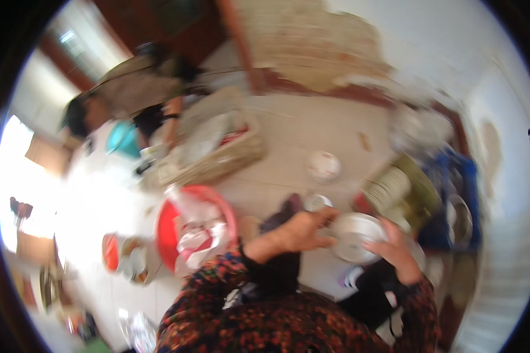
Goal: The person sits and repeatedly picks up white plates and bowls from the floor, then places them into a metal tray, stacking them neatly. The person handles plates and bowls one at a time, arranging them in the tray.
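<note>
In the blurred head view, my right hand (395,251) grips the right edge of a round white dish (357,238), its thumb over the surface. My left hand (302,231) is at the dish's left side with thumb and fingers apart; whether it touches the rim is not plain. A small white cup or bowl (318,202) lies just beyond my left fingers. Farther off on the floor rests a round white lidded or upturned dish (323,166) with reddish marks. Right of it, an olive-green box (417,187) stands tilted, with pale stacked pieces (388,187) inside.
A red basin (164,229) holding plastic bags stands at left, small bins (134,260) beyond it. A woven sack (234,161) lies farther up. Another person (132,84) bends near a turquoise bucket (123,139). A blue crate (475,198) and plastic bags (419,128) sit by the right wall.
</note>
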A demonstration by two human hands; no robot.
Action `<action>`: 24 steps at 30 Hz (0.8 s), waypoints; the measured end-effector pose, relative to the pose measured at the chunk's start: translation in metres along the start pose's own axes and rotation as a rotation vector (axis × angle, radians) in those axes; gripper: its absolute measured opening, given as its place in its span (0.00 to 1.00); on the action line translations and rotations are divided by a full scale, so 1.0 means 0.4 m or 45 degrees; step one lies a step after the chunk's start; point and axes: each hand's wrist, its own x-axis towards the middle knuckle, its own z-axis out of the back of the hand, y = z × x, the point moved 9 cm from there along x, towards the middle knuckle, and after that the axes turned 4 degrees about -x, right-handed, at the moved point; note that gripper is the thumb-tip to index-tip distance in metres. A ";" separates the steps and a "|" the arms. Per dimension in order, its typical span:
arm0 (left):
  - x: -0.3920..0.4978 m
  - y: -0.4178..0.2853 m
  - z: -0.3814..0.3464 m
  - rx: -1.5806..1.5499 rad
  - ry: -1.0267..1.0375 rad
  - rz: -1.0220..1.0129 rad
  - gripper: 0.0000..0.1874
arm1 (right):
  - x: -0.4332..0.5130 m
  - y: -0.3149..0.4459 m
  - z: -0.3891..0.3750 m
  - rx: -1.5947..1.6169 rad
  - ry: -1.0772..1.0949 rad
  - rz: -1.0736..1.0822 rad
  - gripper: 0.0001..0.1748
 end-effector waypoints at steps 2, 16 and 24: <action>-0.066 0.003 0.052 0.323 -0.317 -0.140 0.32 | -0.019 -0.020 0.070 -0.135 -0.313 -0.133 0.42; -0.231 0.020 0.125 0.686 -0.828 -0.199 0.17 | 0.102 0.020 0.046 0.005 -0.175 0.025 0.16; -0.230 0.003 0.116 0.750 -0.836 -0.190 0.14 | 0.097 0.036 0.072 -0.423 -0.113 0.379 0.25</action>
